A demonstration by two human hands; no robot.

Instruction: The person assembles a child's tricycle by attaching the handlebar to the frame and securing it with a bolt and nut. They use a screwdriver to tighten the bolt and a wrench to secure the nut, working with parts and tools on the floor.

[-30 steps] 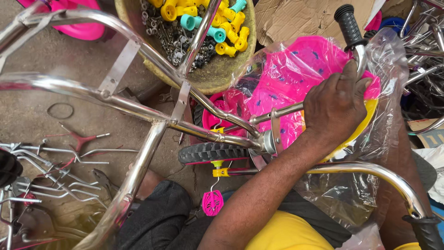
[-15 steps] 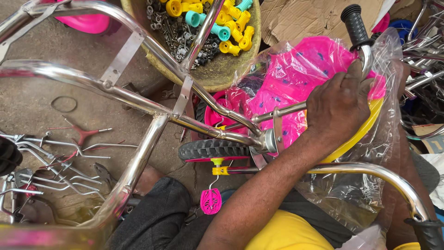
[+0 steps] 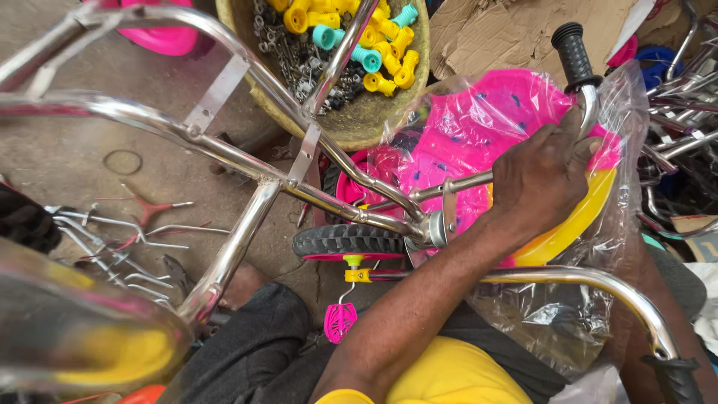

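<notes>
A tricycle assembly workshop: chrome frames [image 3: 224, 142], loose metal parts [image 3: 127, 232] and a basket of fittings [image 3: 351, 120].

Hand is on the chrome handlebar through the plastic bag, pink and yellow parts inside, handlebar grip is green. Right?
Not quite: the head view shows the handlebar grip is black, not green. The rest holds: the hand rests on the chrome handlebar over the clear plastic bag with pink and yellow parts inside.

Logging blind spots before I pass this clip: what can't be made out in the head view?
- Left hand: the inner side is hidden where it wraps the chrome handlebar.
- Right hand: not visible. It is past the bottom right edge or behind the plastic bag.
- Nearest frame tube: blurred because it is too close to the camera.
- Small metal parts in the basket: too small to identify.
</notes>
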